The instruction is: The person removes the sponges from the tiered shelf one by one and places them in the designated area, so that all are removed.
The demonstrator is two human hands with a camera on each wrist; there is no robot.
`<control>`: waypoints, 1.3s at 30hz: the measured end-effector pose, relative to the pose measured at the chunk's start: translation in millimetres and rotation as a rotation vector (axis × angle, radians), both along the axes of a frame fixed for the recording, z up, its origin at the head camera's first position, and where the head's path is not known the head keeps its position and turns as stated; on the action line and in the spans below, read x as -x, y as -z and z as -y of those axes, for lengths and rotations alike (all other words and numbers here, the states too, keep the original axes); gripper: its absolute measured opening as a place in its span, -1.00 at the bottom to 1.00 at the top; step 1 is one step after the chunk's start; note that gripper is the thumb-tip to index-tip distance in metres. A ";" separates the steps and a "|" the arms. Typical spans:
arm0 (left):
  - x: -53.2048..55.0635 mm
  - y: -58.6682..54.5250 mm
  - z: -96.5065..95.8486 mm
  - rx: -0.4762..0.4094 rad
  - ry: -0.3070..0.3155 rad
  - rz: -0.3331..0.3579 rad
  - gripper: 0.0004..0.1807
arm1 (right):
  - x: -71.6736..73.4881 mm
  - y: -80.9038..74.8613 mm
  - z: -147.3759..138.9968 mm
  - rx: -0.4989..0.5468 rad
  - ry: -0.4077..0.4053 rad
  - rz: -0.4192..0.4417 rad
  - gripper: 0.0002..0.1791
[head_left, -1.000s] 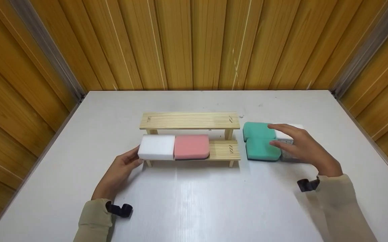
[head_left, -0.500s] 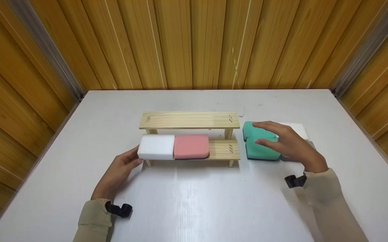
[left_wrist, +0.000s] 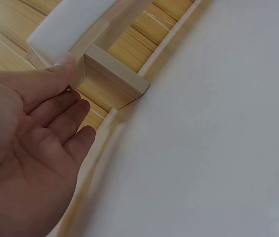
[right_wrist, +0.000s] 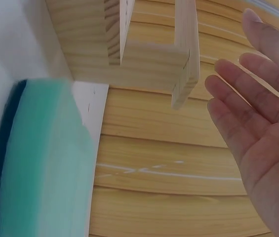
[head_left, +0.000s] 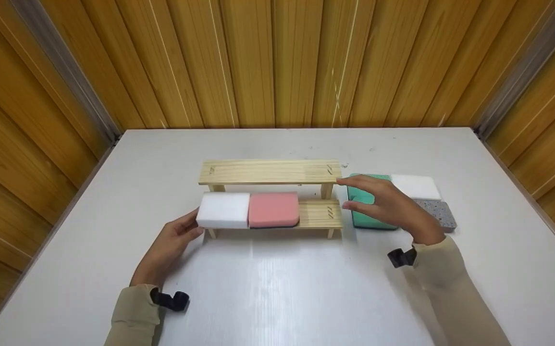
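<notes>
A two-step wooden stand carries a white sponge and a pink sponge side by side on its lower step. My left hand grips the lower step's left end, beside the white sponge. In the left wrist view, its thumb lies against the step's end and the index finger is hidden behind. Over the green sponges, my right hand holds nothing, its fingers extended towards the stand's right end. In the right wrist view its palm faces the stand, fingers apart from the wood.
Right of the stand, the green sponges lie partly under my right hand. Beyond them are another white sponge and a speckled grey block. The stand's upper step is bare wood. Wood-patterned panels rise behind the white table.
My right hand has moved left from the white sponge and grey block, across the green sponges, to the stand's right end. My left hand has stayed in place.
</notes>
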State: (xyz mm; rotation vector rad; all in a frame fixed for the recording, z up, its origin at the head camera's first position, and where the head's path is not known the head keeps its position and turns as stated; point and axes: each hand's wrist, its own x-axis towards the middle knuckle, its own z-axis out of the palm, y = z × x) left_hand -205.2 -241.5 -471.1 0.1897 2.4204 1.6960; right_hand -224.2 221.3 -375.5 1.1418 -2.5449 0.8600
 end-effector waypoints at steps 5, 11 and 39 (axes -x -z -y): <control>-0.1 0.3 0.2 -0.029 -0.012 0.017 -0.37 | 1.5 -0.4 12.3 -0.003 -0.038 0.031 -0.43; 0.5 1.8 -0.6 -0.036 -0.012 0.017 -0.37 | 3.5 1.1 24.2 -0.025 -0.075 0.054 -0.46; -1.3 -1.1 -0.7 -0.049 -0.006 0.018 -0.36 | 7.5 9.5 68.9 -0.089 -0.127 0.264 -0.34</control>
